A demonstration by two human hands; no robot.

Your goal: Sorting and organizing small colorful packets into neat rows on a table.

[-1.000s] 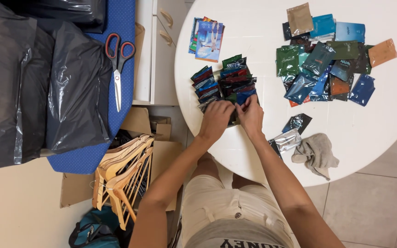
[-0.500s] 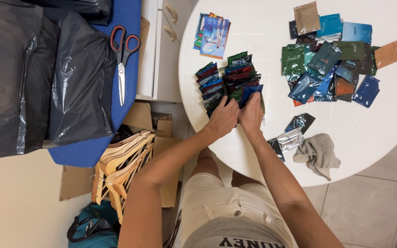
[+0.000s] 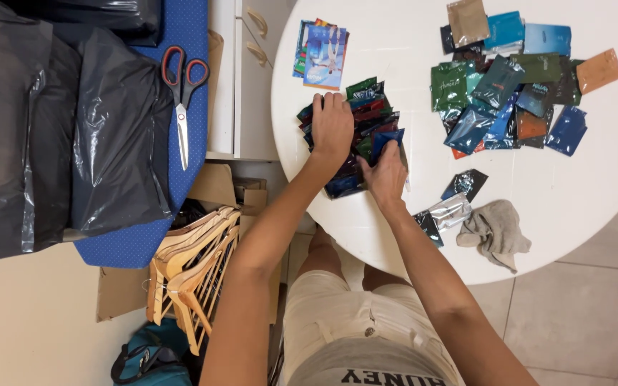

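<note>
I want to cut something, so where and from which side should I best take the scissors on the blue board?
Take the scissors by the red handle loops, probably coming from the far end of the blue board. They lie flat and closed, loops away from the person, blades pointing toward them, with bare board around the loops.

Stack of foil sachets (image 3: 366, 118): dark blue, green and red, glossy, fanned in an overlapping row; lies flat near the round white surface's (image 3: 395, 43) left edge.
</note>
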